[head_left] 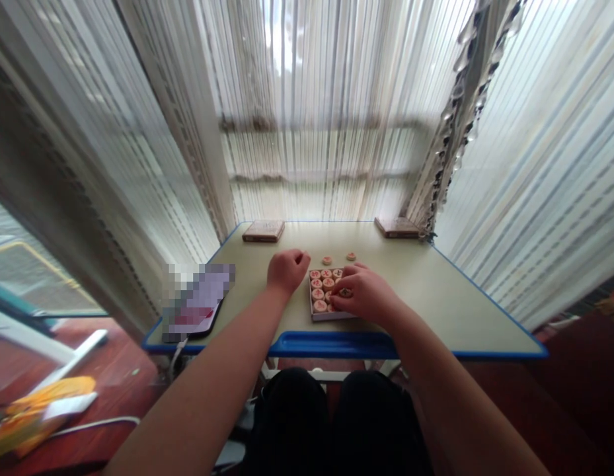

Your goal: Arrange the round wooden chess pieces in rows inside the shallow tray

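Observation:
A shallow open box [314,317] of round wooden xiangqi pieces [317,294] stands near the table's front edge. The pieces lie in rows, with red characters on the ones I can read by colour. My right hand [362,291] reaches over the right half of the box, its fingers curled down around a xiangqi piece [345,292] with a dark character. It hides the pieces beneath it. Just left of the box, my left hand [288,270] is closed in a fist; whatever it may hold is hidden. Beyond the box lie two loose pieces, a left one [327,260] and a right one [351,256].
The pale table [465,311] has a blue rim and a blue front tray [336,342]. A phone [200,304] with a cable lies at left. Flat brown boxes sit at the back left [264,231] and back right [397,227]. Curtains [326,152] hang behind.

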### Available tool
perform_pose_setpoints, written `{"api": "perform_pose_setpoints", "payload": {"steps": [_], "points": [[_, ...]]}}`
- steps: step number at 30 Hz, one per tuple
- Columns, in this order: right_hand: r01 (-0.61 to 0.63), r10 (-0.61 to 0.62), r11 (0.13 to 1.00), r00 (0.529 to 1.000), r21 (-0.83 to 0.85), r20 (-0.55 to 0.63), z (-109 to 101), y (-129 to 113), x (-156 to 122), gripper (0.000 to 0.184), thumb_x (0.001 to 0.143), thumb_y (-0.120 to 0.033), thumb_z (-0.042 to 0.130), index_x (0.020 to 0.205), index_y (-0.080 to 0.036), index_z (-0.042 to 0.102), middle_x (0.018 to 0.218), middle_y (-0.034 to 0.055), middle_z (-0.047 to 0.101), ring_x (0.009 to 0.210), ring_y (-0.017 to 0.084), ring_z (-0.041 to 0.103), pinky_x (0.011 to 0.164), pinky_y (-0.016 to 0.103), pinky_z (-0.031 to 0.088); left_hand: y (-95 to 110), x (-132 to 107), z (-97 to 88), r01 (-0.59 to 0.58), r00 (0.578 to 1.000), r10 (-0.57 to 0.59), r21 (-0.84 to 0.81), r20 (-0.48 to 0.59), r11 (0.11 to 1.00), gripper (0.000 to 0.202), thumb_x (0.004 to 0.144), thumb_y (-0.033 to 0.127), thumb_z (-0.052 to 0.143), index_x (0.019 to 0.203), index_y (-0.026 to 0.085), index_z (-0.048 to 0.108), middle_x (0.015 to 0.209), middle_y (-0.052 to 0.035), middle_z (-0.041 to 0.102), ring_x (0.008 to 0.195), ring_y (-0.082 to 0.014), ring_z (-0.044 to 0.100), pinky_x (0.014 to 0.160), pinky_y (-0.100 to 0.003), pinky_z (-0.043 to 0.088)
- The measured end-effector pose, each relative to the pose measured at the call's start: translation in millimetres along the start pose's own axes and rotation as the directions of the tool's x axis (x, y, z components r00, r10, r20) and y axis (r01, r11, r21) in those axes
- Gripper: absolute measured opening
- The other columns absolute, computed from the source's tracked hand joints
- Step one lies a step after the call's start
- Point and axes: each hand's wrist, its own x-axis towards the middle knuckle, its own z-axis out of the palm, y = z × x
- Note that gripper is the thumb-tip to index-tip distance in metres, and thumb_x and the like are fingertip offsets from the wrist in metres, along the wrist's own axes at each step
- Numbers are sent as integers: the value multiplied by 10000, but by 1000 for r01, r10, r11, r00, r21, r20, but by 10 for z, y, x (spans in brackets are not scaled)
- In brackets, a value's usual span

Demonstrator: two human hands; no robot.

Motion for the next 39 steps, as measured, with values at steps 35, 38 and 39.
{"api": "perform_pose_setpoints", "payload": {"steps": [35,38,39], "points": [[-74,74,997,996,8,46,-20,22,52,160,726,-321,573,753,-220,694,734,39,630,773,177,517,766,300,365,22,26,-2,-31,999,30,-19,-27,999,381,782,343,410,503,152,585,488,-37,561,468,-111,415,516,-267,242],[-78,79,997,995,-15,68,-5,22,50,173,707,-369,590,717,-229,691,709,31,637,738,173,518,756,303,365,24,19,-2,-31,999,30,-23,-25,999,381,784,346,408,512,153,591,493,-36,564,470,-112,419,516,-265,244],[-79,80,997,994,-16,74,0,19,52,176,704,-378,592,717,-232,692,700,28,638,729,171,518,756,303,364,24,17,-2,-32,999,32,-23,-24,999,383,786,348,405,516,153,593,495,-37,566,472,-112,421,517,-265,246]]}}
